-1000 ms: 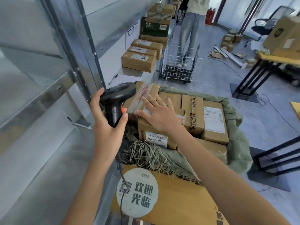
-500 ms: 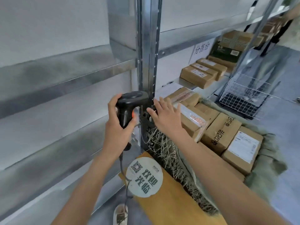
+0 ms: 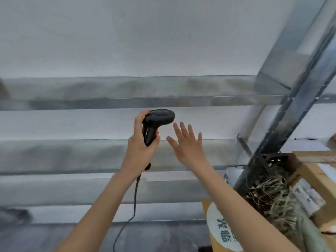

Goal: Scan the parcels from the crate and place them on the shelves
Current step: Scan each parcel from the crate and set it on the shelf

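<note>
My left hand (image 3: pixel 141 148) grips the handle of a black barcode scanner (image 3: pixel 156 122) with an orange trigger; its cable hangs down past my forearm. Just to its right, my right hand (image 3: pixel 187 142) is held up with fingers spread and straight, holding nothing. Both hands are in front of bare grey metal shelves (image 3: pixel 127 102). At the right edge a few brown cardboard parcels (image 3: pixel 316 179) with white labels lie in the crate, over a frayed green sack (image 3: pixel 283 215).
A slanted metal shelf upright (image 3: pixel 294 99) stands at the right, between my hands and the crate. A cardboard sheet with a round white sticker (image 3: pixel 223 228) lies at the lower right. A lower shelf board (image 3: pixel 72 188) spans the left.
The view has swung left from the crate to the shelves. My right hand has come off the parcels and is now raised with nothing in it. The scanner stays in my left hand.
</note>
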A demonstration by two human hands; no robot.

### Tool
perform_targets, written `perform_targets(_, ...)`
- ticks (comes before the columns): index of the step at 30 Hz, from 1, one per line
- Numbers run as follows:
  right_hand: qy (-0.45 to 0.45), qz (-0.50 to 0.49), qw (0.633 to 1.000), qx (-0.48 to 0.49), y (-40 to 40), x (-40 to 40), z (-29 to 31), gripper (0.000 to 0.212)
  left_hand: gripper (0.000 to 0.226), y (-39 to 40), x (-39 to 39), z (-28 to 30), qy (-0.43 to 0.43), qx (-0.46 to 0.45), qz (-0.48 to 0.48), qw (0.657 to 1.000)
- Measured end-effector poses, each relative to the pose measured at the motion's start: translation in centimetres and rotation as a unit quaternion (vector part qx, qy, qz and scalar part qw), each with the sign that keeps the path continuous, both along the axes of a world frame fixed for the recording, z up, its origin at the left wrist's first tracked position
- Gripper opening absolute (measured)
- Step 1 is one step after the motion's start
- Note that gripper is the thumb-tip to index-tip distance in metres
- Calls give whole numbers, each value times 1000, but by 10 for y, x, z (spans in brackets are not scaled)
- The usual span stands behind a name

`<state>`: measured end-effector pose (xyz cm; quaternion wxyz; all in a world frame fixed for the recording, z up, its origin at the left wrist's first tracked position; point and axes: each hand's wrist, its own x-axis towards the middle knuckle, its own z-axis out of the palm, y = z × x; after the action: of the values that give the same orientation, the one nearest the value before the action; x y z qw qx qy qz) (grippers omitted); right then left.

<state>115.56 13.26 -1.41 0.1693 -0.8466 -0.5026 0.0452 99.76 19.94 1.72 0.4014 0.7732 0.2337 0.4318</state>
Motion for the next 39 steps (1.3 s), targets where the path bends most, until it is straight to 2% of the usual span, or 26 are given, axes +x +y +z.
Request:
perform_targets(7,4,144,990,-7,100,-128,5,68,79,59,-141,10,-8,18,141,990)
perform_targets(13,-7,251,968,-7,157,-249,7,67,80,90,-257,10,-22,25,248,968)
perform_targets(19,1,319,948,7,203,-357,12,66,80,112,-368,13,-8,41,324,945)
perform_targets(26,-40,357,931,59,263,-469,36,67,84,141,-491,36,9,79,377,923)
perform_targets(30,-77,354,925,114,306,-517,76,66,80,163,-546,57,4,109,398,911)
perform_targets(35,-81,317,932,157,355,-543,131,65,77,194,-577,81,-44,117,412,903)
perform_targets(39,-111,297,936,151,387,-546,155,65,76,217,-577,86,-71,133,421,895)
